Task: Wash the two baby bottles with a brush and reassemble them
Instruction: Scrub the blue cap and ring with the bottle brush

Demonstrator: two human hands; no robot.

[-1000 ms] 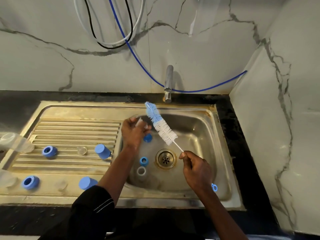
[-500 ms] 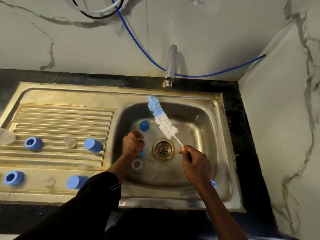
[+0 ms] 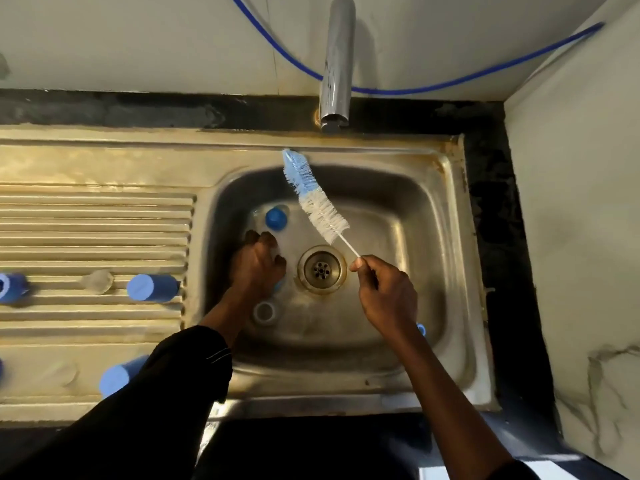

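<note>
Baby bottle parts (image 3: 276, 218) all loose, nothing reassembled; washing likely midway. Sink (image 3: 381, 147): caps (image 3: 152, 287) on drainboard (image 3: 97, 216), well left of drain (image 3: 322, 269). Brush (image 3: 315, 199) above drain, right hand (image 3: 388, 296) fingers pinching its handle. Left hand (image 3: 258, 268) fingers curled beside drain; cannot tell on what. Ring (image 3: 264, 311) near drain.

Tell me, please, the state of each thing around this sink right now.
tap, off, no water running.
drain, open, unplugged.
brush, raised over the basin, bristles touching nothing.
right hand, grip pinched on the brush's wire handle.
left hand, low in the basin, fingers curled; what its grip holds is hidden.
blue piece, loose on the basin floor.
blue cap, lying on its side on the drainboard.
pale ring, lying flat, opening up.
</note>
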